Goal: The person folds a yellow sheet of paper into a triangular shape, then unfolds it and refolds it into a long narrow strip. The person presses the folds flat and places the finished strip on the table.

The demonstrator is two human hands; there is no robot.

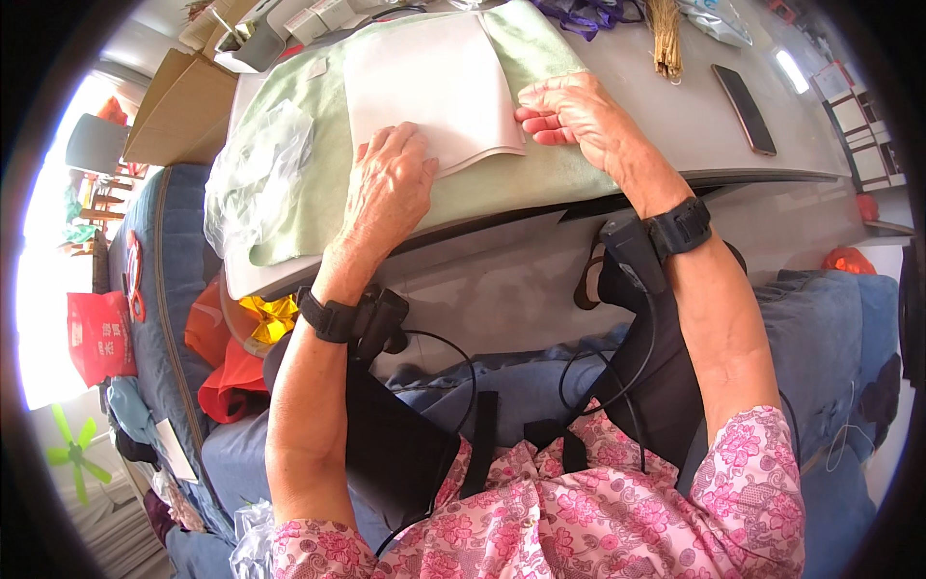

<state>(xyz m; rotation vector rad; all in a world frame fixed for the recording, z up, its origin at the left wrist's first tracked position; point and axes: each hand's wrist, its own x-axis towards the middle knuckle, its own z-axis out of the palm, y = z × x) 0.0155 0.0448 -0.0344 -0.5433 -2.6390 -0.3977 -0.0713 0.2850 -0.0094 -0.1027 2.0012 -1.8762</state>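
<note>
One head-worn fisheye view looks steeply down, close over the grey table (694,135) edge.

A clear plastic bag (256,174) lies crumpled at the left end of the grey table (694,125). Far on the table sit a purple cord (584,14), a bundle of straw (664,39) and, to the right, a dark phone (744,108) lying flat. A cardboard box (178,111) stands off the far left corner. Below the table edge, left, red scissors (132,275) rest on blue fabric (174,289), with a red bag (96,336) beside them and orange and yellow bags (241,352) nearer. A green fan (75,455) shows at the near left. An orange thing (849,261), too small to tell, lies at the right.
</note>
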